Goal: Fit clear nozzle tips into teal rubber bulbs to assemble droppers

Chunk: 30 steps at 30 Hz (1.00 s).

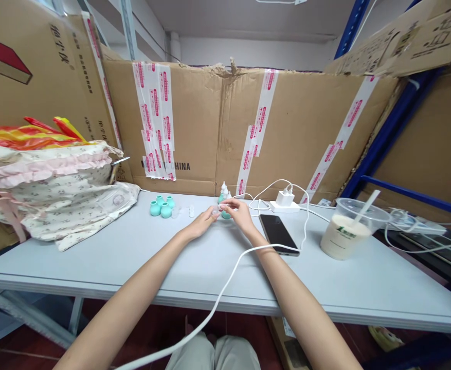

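Mint-green pots (pixel 165 209), 4 in number, round-bodied and narrow-necked, stand clustered on the grey bench (pixel 194 257), left of centre, apparently grouped so that like pieces stay together within reach of the left hand (pixel 202 224). Just right of the pots: clear bits (pixel 175 211) and a small white part (pixel 191 211), lying flat. Left hand, centre of frame: fingertips closed on a clear piece (pixel 215 210), its details too small to read; the light pinch presumably suits so slight an object. Beside it, the right hand (pixel 240 213): thumb and fingers bent in towards the same piece, perhaps to steady it from 2 sides; whether they grip it or a separate part cannot be told. White-and-mint item (pixel 224 189), 1, behind the fingers and partly hidden. Dark phone (pixel 278 232), 1, flat, right of the right forearm. White cable (pixel 163 353), crossing that forearm to the lower edge. White charger (pixel 284 198), seated on a power strip (pixel 285 207) towards the rear. Plastic cup (pixel 343 239) with straw, right of frame, set apart presumably against spills. Floral cloth bag (pixel 55 195), left of frame, well away from the hands. Taped cardboard (pixel 198 113), upright behind, seemingly a screen.
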Each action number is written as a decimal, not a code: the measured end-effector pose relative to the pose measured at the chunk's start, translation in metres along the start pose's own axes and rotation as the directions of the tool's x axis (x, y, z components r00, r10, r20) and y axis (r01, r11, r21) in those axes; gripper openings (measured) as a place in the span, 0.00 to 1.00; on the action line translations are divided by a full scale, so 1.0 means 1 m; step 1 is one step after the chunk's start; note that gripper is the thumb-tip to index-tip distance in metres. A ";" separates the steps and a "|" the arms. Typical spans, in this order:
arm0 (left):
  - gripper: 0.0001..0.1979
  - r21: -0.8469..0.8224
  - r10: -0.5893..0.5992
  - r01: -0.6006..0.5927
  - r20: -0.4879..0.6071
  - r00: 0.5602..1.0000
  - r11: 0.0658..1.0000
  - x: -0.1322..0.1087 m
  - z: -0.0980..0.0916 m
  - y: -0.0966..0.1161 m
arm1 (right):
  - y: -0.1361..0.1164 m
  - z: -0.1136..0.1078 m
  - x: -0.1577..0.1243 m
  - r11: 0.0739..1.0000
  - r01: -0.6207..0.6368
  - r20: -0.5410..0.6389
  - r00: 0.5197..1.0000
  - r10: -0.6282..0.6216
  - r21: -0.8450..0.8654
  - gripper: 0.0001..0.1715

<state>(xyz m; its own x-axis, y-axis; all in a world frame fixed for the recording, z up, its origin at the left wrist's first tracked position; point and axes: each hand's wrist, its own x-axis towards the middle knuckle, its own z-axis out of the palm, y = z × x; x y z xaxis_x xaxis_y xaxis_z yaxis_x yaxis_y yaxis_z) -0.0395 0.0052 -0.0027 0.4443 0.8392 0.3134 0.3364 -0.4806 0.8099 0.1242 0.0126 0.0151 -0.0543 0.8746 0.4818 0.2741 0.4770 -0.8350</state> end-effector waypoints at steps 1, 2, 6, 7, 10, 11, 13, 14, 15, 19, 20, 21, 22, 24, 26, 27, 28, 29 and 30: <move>0.19 0.013 -0.017 0.017 -0.006 1.000 1.000 -0.001 0.001 0.001 | 0.000 0.001 0.000 1.000 -0.010 -0.007 1.000 0.010 0.010 0.16; 0.19 0.025 -0.033 0.033 -0.015 0.999 0.999 -0.002 0.001 0.002 | -0.001 0.002 -0.001 0.999 -0.019 -0.015 1.000 0.019 0.026 0.17; 0.16 0.059 -0.036 0.041 -0.084 0.996 0.997 -0.001 0.000 0.003 | -0.004 0.004 -0.002 0.994 -0.047 -0.043 0.998 0.051 0.096 0.17; 0.15 0.063 -0.015 0.021 -0.091 0.996 0.998 0.000 0.000 0.004 | -0.005 0.005 -0.002 0.993 -0.052 -0.048 0.997 0.057 0.107 0.17; 0.13 0.074 0.080 -0.073 -0.100 0.992 0.995 0.002 -0.001 0.005 | -0.004 0.006 -0.002 0.990 -0.073 -0.061 0.995 0.081 0.123 0.18; 0.14 0.079 0.110 -0.101 -0.110 0.988 0.992 0.002 0.000 0.005 | -0.003 0.006 -0.002 0.990 -0.081 -0.061 0.994 0.089 0.116 0.19; 0.16 0.083 0.144 -0.134 -0.136 0.980 0.988 0.002 0.000 0.006 | -0.003 0.007 -0.003 0.994 -0.076 -0.055 0.995 0.080 0.073 0.19; 0.16 0.080 0.149 -0.139 -0.144 0.978 0.987 0.002 0.000 0.007 | -0.003 0.006 -0.004 0.997 -0.058 -0.051 0.997 0.060 0.042 0.19; 0.15 0.070 0.148 -0.139 -0.143 0.979 0.988 0.002 0.001 0.007 | -0.004 0.006 -0.005 0.999 -0.031 -0.047 0.998 0.031 0.009 0.18; 0.11 0.050 0.099 -0.093 -0.125 0.987 0.994 0.000 0.001 0.007 | -0.010 0.004 -0.008 0.994 0.089 0.013 0.996 -0.089 -0.055 0.15; 0.10 0.062 0.083 -0.075 -0.135 0.987 0.995 -0.001 0.000 0.007 | -0.011 0.004 -0.009 0.993 0.106 0.038 0.994 -0.104 -0.054 0.14; 0.09 0.081 0.074 -0.062 -0.149 0.986 0.995 -0.001 0.000 0.008 | -0.012 0.004 -0.009 0.992 0.114 0.058 0.992 -0.111 -0.049 0.14; 0.09 0.104 0.073 -0.056 -0.167 0.983 0.993 -0.001 -0.001 0.009 | -0.012 0.003 -0.009 0.993 0.112 0.067 0.992 -0.109 -0.042 0.14; 0.09 0.150 0.095 -0.067 -0.189 0.977 0.986 -0.001 -0.002 0.010 | -0.012 0.002 -0.008 0.996 0.083 0.050 0.995 -0.082 -0.018 0.15; 0.10 0.179 0.144 -0.109 -0.193 0.971 0.978 -0.001 -0.002 0.012 | -0.011 0.002 -0.007 0.999 0.041 0.042 0.998 -0.042 0.024 0.17; 0.10 0.194 0.169 -0.131 -0.195 0.966 0.972 -0.001 -0.003 0.012 | -0.010 0.002 -0.007 0.999 0.022 0.054 0.998 -0.025 0.050 0.18; 0.10 0.209 0.191 -0.149 -0.195 0.962 0.966 -0.001 -0.003 0.011 | -0.010 0.002 -0.007 0.997 0.007 0.074 0.997 -0.013 0.073 0.19; 0.10 0.228 0.208 -0.163 -0.193 0.959 0.960 -0.001 -0.002 0.011 | -0.010 0.001 -0.007 0.996 -0.004 0.096 0.995 -0.005 0.092 0.19; 0.09 0.250 0.221 -0.171 -0.189 0.957 0.953 -0.002 -0.002 0.010 | -0.010 0.001 -0.007 0.994 -0.011 0.116 0.993 -0.001 0.104 0.20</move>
<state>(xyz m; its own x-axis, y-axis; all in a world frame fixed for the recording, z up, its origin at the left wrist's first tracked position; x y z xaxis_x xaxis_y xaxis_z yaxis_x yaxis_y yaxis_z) -0.0389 -0.0010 0.0061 0.3423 0.7449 0.5726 0.4520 -0.6648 0.5947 0.1206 0.0021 0.0198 -0.1660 0.8781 0.4488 0.1729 0.4740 -0.8634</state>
